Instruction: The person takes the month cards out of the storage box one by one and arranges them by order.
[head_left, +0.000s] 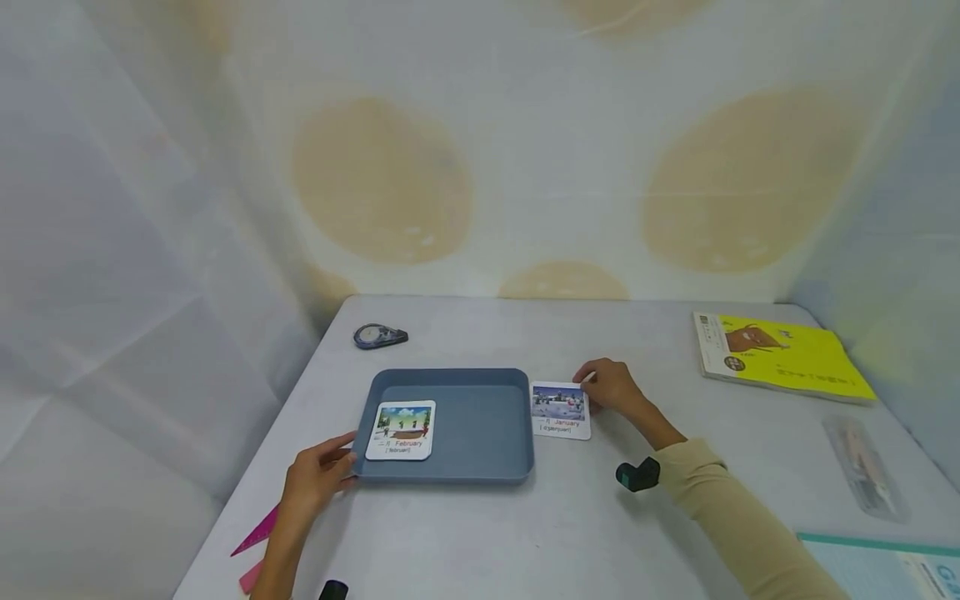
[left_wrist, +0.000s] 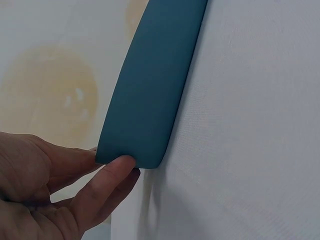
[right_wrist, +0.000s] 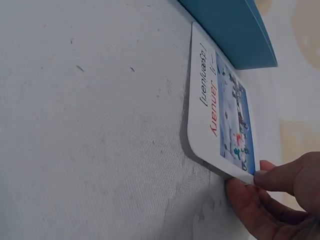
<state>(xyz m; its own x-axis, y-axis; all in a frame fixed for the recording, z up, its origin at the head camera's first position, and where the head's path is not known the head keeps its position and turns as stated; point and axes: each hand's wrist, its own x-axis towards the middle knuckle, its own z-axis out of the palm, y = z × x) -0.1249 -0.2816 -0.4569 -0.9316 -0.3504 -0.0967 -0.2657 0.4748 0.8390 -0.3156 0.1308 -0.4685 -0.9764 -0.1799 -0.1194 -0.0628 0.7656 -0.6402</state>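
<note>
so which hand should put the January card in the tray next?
Probably right. The right hand already pinches the January card at its far corner, lifting that edge beside the tray. The left hand is busy steadying the tray's near-left corner.
</note>
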